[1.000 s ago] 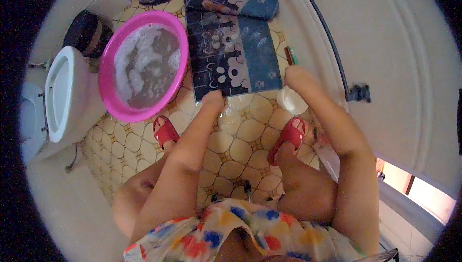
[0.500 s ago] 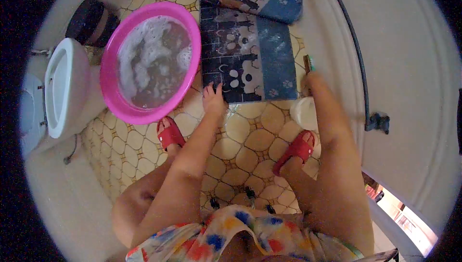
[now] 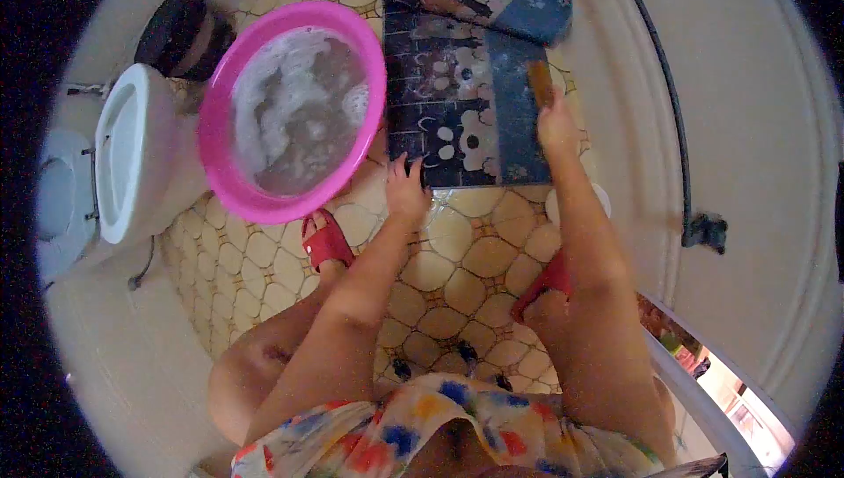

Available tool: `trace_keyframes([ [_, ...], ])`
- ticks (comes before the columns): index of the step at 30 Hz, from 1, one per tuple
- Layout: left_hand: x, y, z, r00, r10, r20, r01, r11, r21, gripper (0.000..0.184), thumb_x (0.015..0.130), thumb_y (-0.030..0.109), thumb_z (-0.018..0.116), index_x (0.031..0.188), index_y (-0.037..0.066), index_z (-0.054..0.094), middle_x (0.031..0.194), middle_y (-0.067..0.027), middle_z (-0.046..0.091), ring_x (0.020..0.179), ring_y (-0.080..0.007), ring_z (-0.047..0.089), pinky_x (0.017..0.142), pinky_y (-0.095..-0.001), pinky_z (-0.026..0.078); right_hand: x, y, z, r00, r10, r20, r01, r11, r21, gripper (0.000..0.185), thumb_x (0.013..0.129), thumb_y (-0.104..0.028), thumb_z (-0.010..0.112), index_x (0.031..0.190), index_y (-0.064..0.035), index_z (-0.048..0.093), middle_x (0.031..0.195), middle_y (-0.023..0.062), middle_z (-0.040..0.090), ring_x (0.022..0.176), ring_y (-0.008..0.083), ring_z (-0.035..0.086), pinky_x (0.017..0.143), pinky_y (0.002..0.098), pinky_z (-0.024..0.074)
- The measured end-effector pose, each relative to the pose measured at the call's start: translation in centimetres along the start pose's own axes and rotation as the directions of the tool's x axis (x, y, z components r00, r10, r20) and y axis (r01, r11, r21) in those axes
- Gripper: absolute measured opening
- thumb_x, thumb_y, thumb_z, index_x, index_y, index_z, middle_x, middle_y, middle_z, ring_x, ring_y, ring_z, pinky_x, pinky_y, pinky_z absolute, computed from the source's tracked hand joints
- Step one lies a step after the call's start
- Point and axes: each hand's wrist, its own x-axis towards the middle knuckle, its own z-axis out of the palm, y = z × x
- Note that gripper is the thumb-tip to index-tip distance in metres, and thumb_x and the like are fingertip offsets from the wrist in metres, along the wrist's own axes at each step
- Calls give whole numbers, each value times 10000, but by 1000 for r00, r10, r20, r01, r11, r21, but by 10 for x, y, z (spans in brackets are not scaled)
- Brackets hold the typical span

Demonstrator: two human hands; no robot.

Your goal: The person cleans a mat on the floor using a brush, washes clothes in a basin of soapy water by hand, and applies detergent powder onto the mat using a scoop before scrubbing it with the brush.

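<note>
A dark mat (image 3: 444, 83) with cartoon dogs and a blue band with paw prints lies on the tiled floor, its far end folded over. My left hand (image 3: 409, 192) rests on the mat's near left corner, fingers spread. In my right hand (image 3: 558, 131) is a scrub brush (image 3: 541, 84) with a brown back, held over the mat's right edge; its bristles are turned down and hidden. Whitish suds streak the mat's surface.
A pink basin (image 3: 211, 135) of foamy water stands left of the mat. Beyond it are a white toilet (image 3: 123, 157) and a dark bin (image 3: 180, 34). A white round container (image 3: 600, 199) sits partly behind my right forearm. A black hose (image 3: 664, 83) runs along the right wall.
My right hand has brought the brush left, from beside the mat to over its right edge, and the bristles have turned from view. My left hand stays at the corner.
</note>
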Motion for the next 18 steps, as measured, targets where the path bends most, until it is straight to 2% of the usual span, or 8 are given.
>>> trace_keyframes([
  [4, -28, -4, 5, 987, 54, -149, -57, 998, -20, 470, 687, 97, 624, 1149, 63, 544, 1153, -165, 506, 1022, -345, 489, 873, -417, 420, -22, -48, 46, 982, 13, 188, -33, 994, 100, 413, 882, -262, 512, 1287, -192, 468, 1078, 213, 592, 946, 397, 580, 804, 464, 457],
  [6, -44, -1, 3, 992, 45, -121, -48, 999, -25, 429, 710, 74, 593, 1136, 62, 552, 1100, -158, 525, 987, -334, 507, 839, -414, 431, -45, -64, 64, 963, 1, 268, -49, 984, 171, 437, 874, -263, 536, 1299, -198, 463, 1057, 206, 602, 919, 394, 588, 792, 460, 463],
  [7, -50, 0, 3, 994, 41, -105, -45, 999, -31, 409, 721, 63, 577, 1130, 62, 556, 1073, -155, 535, 970, -329, 515, 822, -413, 436, -58, -53, 98, 966, -241, 97, 220, 958, 185, 439, 873, -265, 541, 1303, -217, 461, 1026, 199, 608, 885, 389, 595, 763, 454, 472],
  [8, -55, -5, 13, 998, 18, -58, -18, 1000, 4, 386, 744, 65, 556, 1130, 59, 557, 1055, -151, 536, 978, -323, 511, 835, -408, 436, -72, -41, 128, 882, -466, -75, 472, 869, 148, 443, 872, -267, 545, 1306, -235, 459, 995, 193, 614, 851, 385, 601, 733, 449, 481],
  [10, -57, -7, 12, 994, 70, -89, -70, 998, 3, 388, 756, 66, 540, 1144, 56, 551, 1058, -152, 535, 976, -321, 511, 852, -408, 429, -115, -52, 112, 869, -437, 233, 411, 899, 153, 468, 858, -295, 572, 1310, -284, 452, 911, 159, 614, 788, 355, 604, 664, 429, 488],
  [13, -56, -8, 7, 998, 65, -25, -64, 998, 15, 401, 762, 72, 534, 1163, 50, 542, 1072, -152, 533, 1000, -320, 506, 888, -409, 412, -138, -45, 97, 775, -512, 371, 493, 857, 151, 472, 857, -313, 570, 1312, -313, 445, 848, 137, 594, 741, 329, 598, 617, 411, 486],
  [16, -55, -13, 18, 998, 58, -22, -58, 998, -2, 413, 759, 72, 537, 1171, 45, 537, 1108, -150, 529, 1049, -321, 492, 922, -412, 394, -90, -54, 77, 702, -511, 496, 598, 801, -21, 448, 868, -351, 542, 1305, -321, 449, 911, 133, 604, 784, 334, 603, 664, 438, 488],
  [18, -60, -13, 17, 998, 67, -20, -68, 998, -15, 421, 754, 66, 535, 1174, 40, 532, 1138, -150, 525, 1080, -323, 480, 942, -413, 383, -47, -54, 80, 794, -548, 264, 523, 836, 166, 442, 875, -346, 532, 1306, -306, 445, 1002, 145, 614, 868, 350, 602, 715, 450, 487],
])
